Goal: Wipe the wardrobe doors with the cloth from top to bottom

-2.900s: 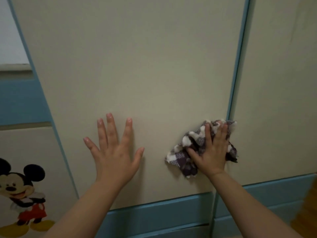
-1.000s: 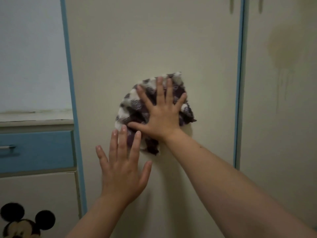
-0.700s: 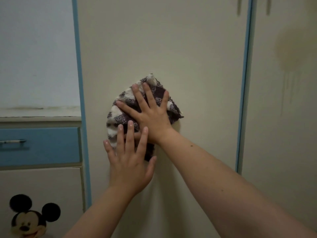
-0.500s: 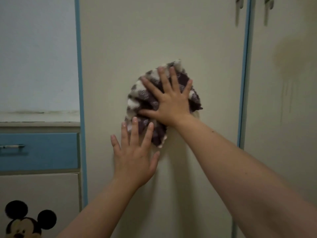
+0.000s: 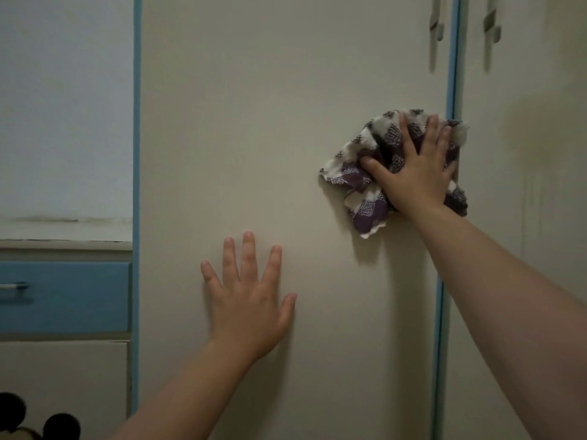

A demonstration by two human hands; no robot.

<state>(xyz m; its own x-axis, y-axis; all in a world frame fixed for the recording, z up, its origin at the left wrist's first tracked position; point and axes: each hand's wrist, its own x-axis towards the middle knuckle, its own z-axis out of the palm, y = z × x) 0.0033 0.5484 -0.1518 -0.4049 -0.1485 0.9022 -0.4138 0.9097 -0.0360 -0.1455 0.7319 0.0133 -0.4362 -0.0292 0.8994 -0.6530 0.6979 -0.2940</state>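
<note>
Cream door [image 5: 254,122], head view, the only one I have.

- Cloth [image 5: 362,182]: purple-and-white check, bunched against the door. It sits hard up to the blue seam [image 5: 452,74], with its right edge lapping over it, and is below the handles [image 5: 435,23].
- Right hand [image 5: 416,176]: on top of the cloth, fingers straight and spread, palm pressing it to the panel. This is a flat press, not a clench.
- Left hand [image 5: 251,309]: well left of the seam and lower than the cloth. It lies flat on bare door with fingers apart and holds nothing. I read it as a brace.

Step (my judgement): mid-wipe, at the seam end of a sideways pass.

Next move: drop the cloth one band lower and sweep away from the seam, keeping palm pressure so the bunch does not roll.

Second door [image 5: 524,281], right of the seam, shows a dark patch with run marks. It looks unwiped and needs firmer strokes.
</note>
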